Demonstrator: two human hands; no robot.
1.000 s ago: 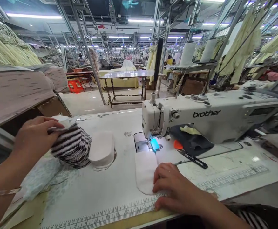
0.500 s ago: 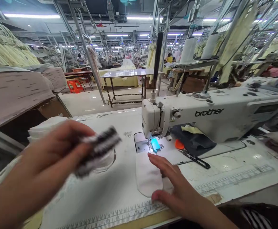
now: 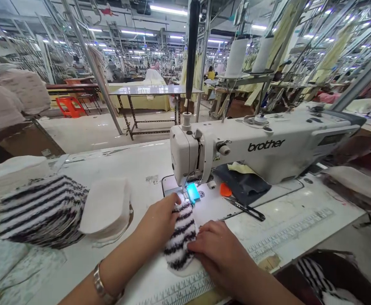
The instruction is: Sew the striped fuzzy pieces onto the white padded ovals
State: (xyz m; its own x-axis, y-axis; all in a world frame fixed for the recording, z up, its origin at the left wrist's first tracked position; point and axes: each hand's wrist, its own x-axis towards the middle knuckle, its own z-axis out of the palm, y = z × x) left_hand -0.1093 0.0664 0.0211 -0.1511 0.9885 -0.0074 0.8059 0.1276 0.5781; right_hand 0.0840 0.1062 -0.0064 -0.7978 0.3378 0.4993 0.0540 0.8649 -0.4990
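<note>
A small black-and-white striped fuzzy fabric piece (image 3: 181, 238) lies on top of a white fabric piece (image 3: 188, 267) on the table in front of the presser foot of the white sewing machine (image 3: 261, 148). My left hand (image 3: 159, 223) rests on its left edge, fingers curled and pressing it near the needle. On the right side, my right hand (image 3: 218, 250) presses down on the piece with its fingers together. A silver bracelet (image 3: 100, 286) circles my left wrist.
A stack of striped pieces (image 3: 43, 209) and a stack of white pieces (image 3: 107, 207) sit at the left of the table. Black scissors (image 3: 245, 208), an orange tool (image 3: 225, 189) and dark cloth (image 3: 244, 182) lie under the machine arm. A ruler strip (image 3: 185, 290) runs along the table's front edge.
My left hand carried a striped piece from the left stack across and laid it over the white piece by the needle. My right hand shifted onto it. The view moved right.
</note>
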